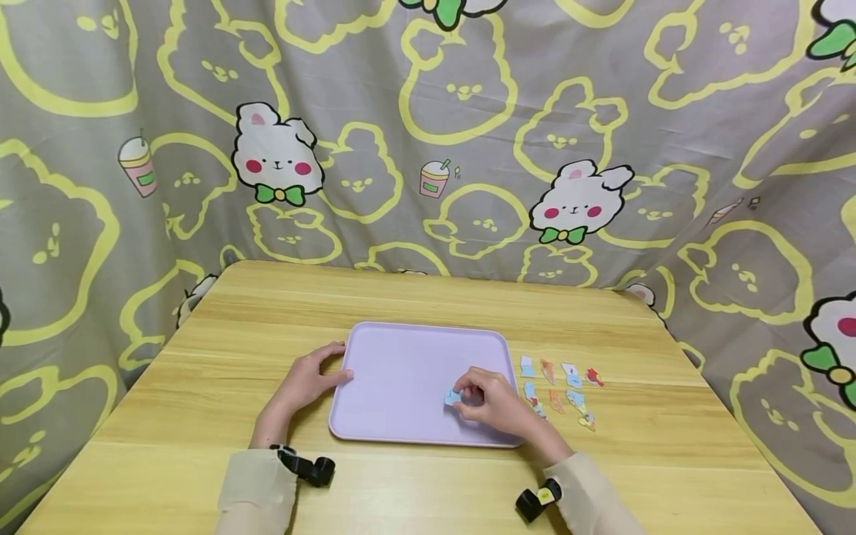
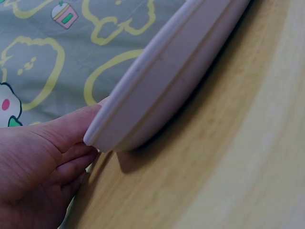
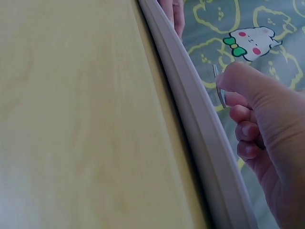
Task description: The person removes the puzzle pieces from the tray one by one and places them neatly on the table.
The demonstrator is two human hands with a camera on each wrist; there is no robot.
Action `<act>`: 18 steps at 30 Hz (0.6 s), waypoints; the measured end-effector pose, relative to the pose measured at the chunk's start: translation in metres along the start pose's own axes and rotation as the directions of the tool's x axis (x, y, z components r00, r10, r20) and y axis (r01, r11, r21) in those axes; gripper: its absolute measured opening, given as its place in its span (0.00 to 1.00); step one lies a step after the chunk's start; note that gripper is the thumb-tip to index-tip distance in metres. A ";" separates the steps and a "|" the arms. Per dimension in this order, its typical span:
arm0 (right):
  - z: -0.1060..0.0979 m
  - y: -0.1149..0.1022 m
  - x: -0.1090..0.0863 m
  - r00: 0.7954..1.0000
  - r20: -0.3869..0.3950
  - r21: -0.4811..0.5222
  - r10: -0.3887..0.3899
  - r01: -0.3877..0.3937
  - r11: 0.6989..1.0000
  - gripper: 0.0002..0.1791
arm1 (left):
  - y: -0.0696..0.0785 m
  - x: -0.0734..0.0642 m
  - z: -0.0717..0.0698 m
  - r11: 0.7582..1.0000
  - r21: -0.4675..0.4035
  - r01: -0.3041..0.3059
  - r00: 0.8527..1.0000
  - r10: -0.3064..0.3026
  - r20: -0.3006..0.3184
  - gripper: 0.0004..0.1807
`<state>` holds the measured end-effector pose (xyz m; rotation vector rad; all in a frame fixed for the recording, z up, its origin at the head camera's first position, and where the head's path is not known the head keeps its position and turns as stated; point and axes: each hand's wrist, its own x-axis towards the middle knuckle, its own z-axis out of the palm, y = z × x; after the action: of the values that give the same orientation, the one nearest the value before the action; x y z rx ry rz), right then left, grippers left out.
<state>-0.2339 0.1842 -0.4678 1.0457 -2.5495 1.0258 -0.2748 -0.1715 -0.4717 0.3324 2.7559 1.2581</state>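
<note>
A lilac rectangular tray lies on the table. At its left side, my left hand holds the rim, thumb over the edge; the left wrist view has this hand against the tray's side wall, its other fingers curled lower down. Over the right part of the tray, my right hand pinches a small light-blue puzzle piece between thumb and fingers. Seen edge-on in the right wrist view, the thin piece is above the tray's rim, held by the right hand.
Right of the tray, several irregular printed puzzle pieces lie in two rough rows, among them a red one, an orange one and a blue-and-white one. Behind the wooden table hangs a patterned curtain.
</note>
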 end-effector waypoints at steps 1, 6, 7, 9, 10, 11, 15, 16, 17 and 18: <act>-0.002 0.000 -0.002 1.000 -0.001 -0.003 0.006 -0.006 1.000 0.09 | 0.000 0.000 0.000 1.000 0.002 0.000 1.000 0.000 0.001 0.31; -0.012 0.004 -0.012 1.000 -0.010 -0.006 0.028 -0.028 1.000 0.09 | 0.000 0.000 -0.001 1.000 0.003 -0.006 1.000 0.006 0.002 0.31; -0.013 0.005 -0.014 1.000 -0.014 -0.007 0.027 -0.027 1.000 0.09 | 0.000 0.000 -0.001 1.000 0.002 -0.006 1.000 0.006 0.001 0.31; -0.016 0.009 -0.019 0.999 -0.021 -0.007 0.025 -0.025 1.000 0.10 | 0.000 0.000 -0.001 1.000 -0.002 -0.006 1.000 0.006 -0.002 0.31; -0.018 0.011 -0.022 0.999 -0.026 -0.005 0.021 -0.022 1.000 0.10 | 0.000 0.000 -0.001 1.000 0.001 -0.008 1.000 0.008 -0.003 0.31; -0.019 0.013 -0.024 0.999 -0.030 -0.004 0.015 -0.015 1.000 0.10 | 0.000 0.000 -0.001 1.000 0.004 -0.009 1.000 0.009 -0.004 0.31; -0.026 0.020 -0.034 0.999 -0.044 0.008 0.012 -0.012 1.000 0.11 | -0.001 0.000 -0.001 1.000 0.009 -0.016 1.000 0.016 -0.007 0.31; -0.029 0.021 -0.036 0.999 -0.046 0.011 0.015 -0.015 1.000 0.11 | -0.001 0.000 -0.001 1.000 0.012 -0.018 1.000 0.018 -0.007 0.31; -0.031 0.022 -0.038 0.999 -0.048 0.009 0.022 -0.021 1.000 0.11 | -0.001 0.000 -0.001 1.000 0.012 -0.019 1.000 0.019 -0.007 0.31; -0.033 0.023 -0.040 0.998 -0.050 0.005 0.028 -0.028 1.000 0.11 | -0.001 0.000 -0.001 1.000 0.012 -0.020 1.000 0.020 -0.007 0.31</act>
<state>-0.2223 0.2397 -0.4722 0.9753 -2.5304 1.0510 -0.2752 -0.1729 -0.4718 0.3580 2.7744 1.2498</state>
